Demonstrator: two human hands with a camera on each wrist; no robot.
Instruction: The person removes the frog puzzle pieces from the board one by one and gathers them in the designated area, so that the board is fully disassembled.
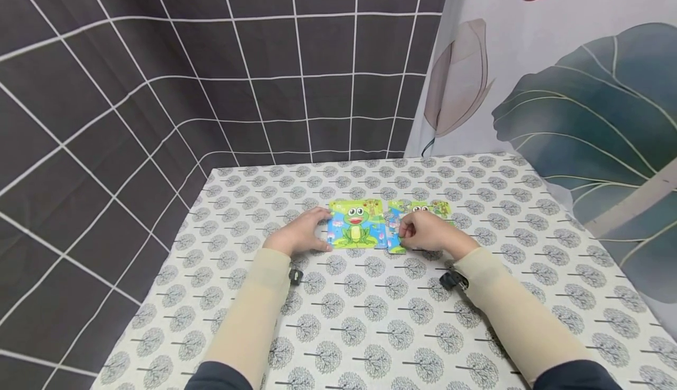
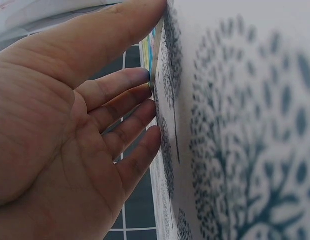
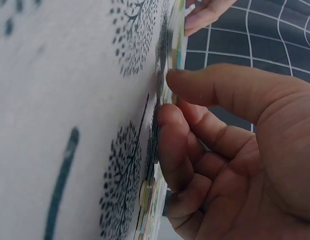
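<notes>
A square frog picture puzzle (image 1: 357,225), green and blue, lies flat on the table in the head view. At its left edge is my left hand (image 1: 301,231), thumb and fingers spread apart and fairly straight, the tips touching the edge. The left wrist view shows the left hand (image 2: 94,110) with a bare palm. Just right of the frog puzzle, my right hand (image 1: 425,231) pinches a narrow puzzle piece (image 1: 394,244) between thumb and curled fingers. Under and behind that hand lies a second frog picture (image 1: 440,207), mostly hidden.
A white tablecloth (image 1: 354,328) with grey tree prints covers the table. Behind it hangs a dark curtain (image 1: 328,96) with a white grid. To the right is a pale curtain (image 1: 465,114) with large leaf prints. Each wrist wears a small black camera (image 1: 453,280).
</notes>
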